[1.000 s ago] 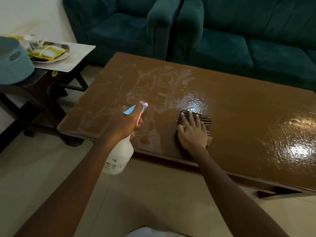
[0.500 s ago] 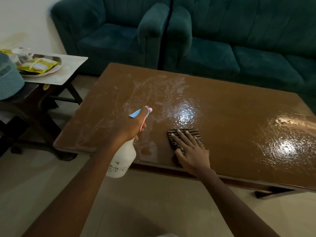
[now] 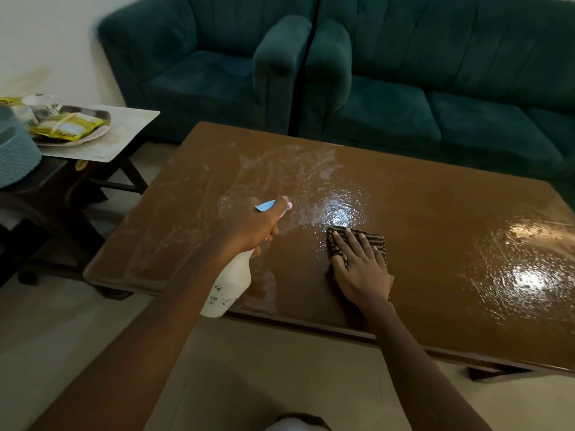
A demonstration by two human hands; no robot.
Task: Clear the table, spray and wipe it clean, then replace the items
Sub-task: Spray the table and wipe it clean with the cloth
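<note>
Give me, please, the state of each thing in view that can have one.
table: wet and glossy, whitish streaks toward its left end.
spray bottle: tilted, gripped by the left hand.
cloth: flat on the table, pressed by the right hand with straight fingers.
plate: on the side table, holding yellow packets.

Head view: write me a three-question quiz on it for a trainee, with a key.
1. True or false: the left hand grips the spray bottle.
2. The right hand presses flat on: A a striped cloth; B a sponge; C a newspaper.
3. Fill in: the blue basket stands on the ____ table, left of the brown table.
Key: 1 true; 2 A; 3 side.
</note>
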